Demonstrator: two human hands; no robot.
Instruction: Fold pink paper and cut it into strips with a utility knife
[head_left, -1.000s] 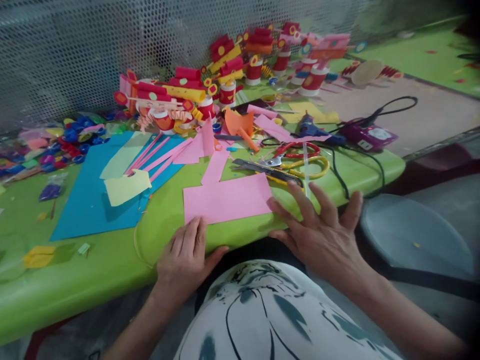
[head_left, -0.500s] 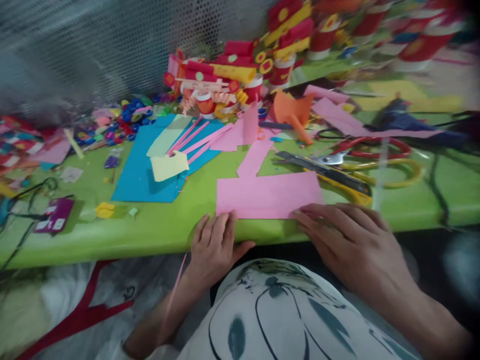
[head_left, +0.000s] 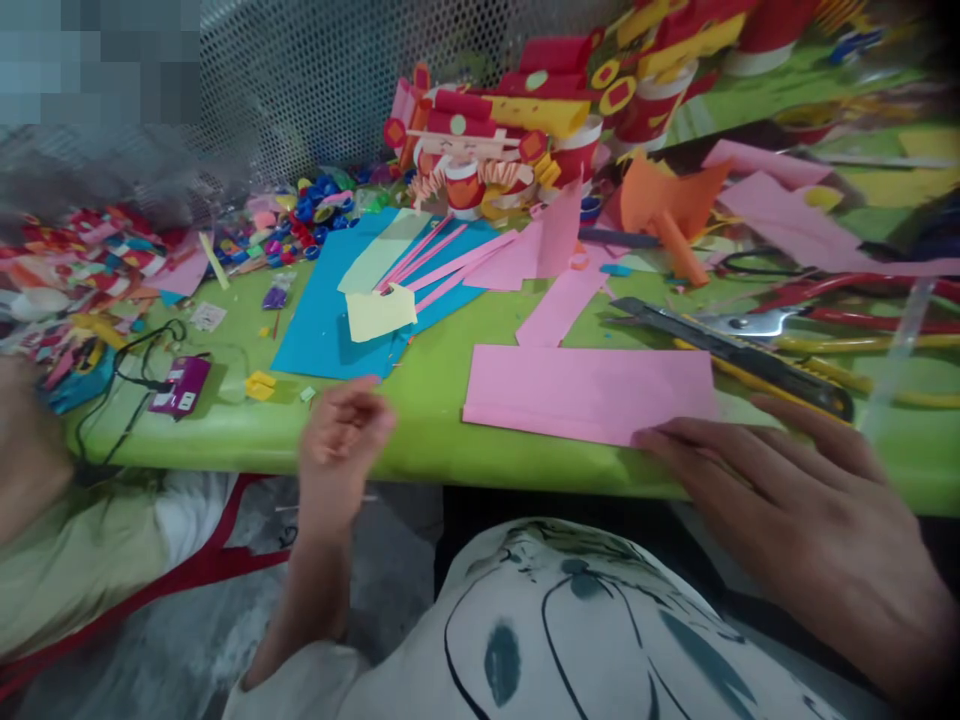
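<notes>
A folded pink paper rectangle [head_left: 585,395] lies near the table's front edge, with a narrow crease along its lower side. My right hand [head_left: 795,500] grips its lower right corner between thumb and fingertips. To the left of the paper, my left hand [head_left: 346,430] is raised off it, palm turned up and fingers loosely curled. I see nothing in those fingers. Behind the rectangle lies a pink paper strip [head_left: 562,300]. A black and yellow utility knife [head_left: 750,360] and red-handled scissors [head_left: 772,320] lie just beyond my right hand.
Blue paper [head_left: 307,320] carries thin pink strips and a pale yellow scrap [head_left: 381,313]. A purple box with a cable [head_left: 180,387] is at the left. Decorated red paper cups [head_left: 465,185] stand at the back. Another person's blurred hand [head_left: 30,430] is at the far left.
My left hand has left the paper's lower left edge and moved up and left, curling its fingers. My right hand stays at the right corner. The view has shifted left.
</notes>
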